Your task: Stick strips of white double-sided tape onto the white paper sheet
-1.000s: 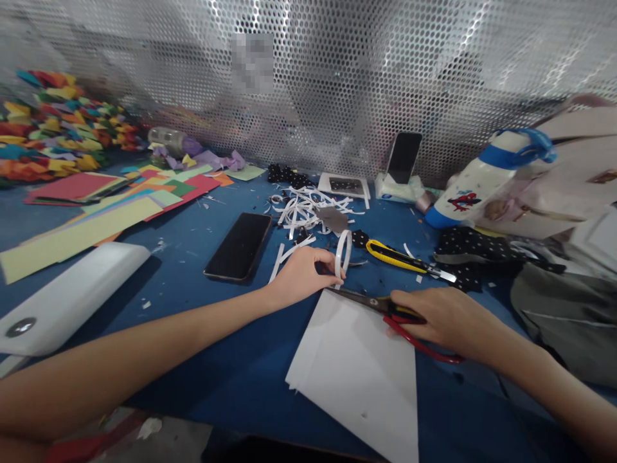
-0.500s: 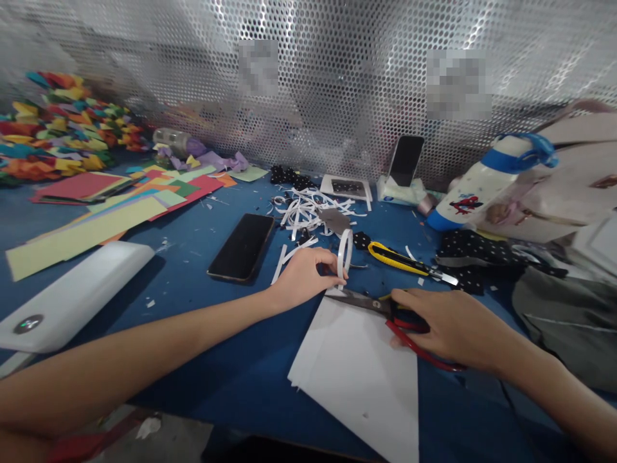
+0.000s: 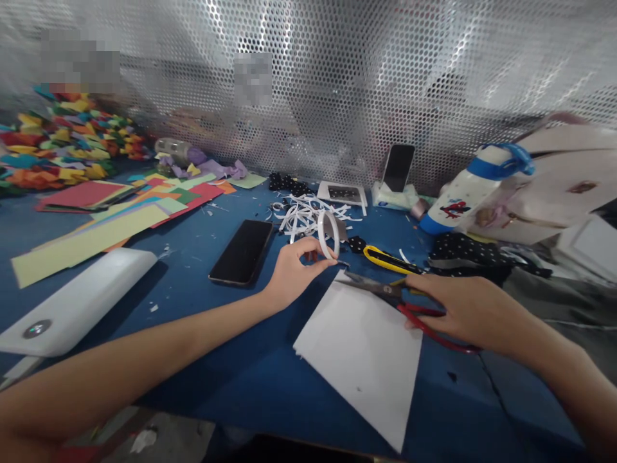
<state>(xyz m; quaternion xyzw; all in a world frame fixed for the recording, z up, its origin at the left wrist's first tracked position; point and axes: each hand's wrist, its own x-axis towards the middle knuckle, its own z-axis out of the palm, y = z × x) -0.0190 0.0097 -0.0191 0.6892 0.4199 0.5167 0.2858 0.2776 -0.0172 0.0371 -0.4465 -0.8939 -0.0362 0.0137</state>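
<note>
Between the thumb and fingers of my left hand [image 3: 297, 267] is a curled white paper strip [image 3: 322, 233], held up off the table. My right hand [image 3: 457, 312] grips red-handled scissors [image 3: 434, 331], whose blades point left. The blades lie over the top corner of a stack of white paper [image 3: 364, 347], just right of my left fingertips. Behind my left hand a heap of thin white strips [image 3: 301, 215] is spread out. A yellow cutter [image 3: 388, 259] lies behind the scissors.
A dark phone [image 3: 242, 251] and a white device [image 3: 80, 299] lie to the left, with coloured paper [image 3: 110, 231] behind. At the right are a blue-capped bottle [image 3: 465, 190] and black dotted cloth [image 3: 463, 251]. A perforated metal panel [image 3: 328, 96] stands behind.
My left hand has drawn the white strip up and left, away from the paper stack. The scissors and my right hand have shifted slightly right, and the view has moved a little.
</note>
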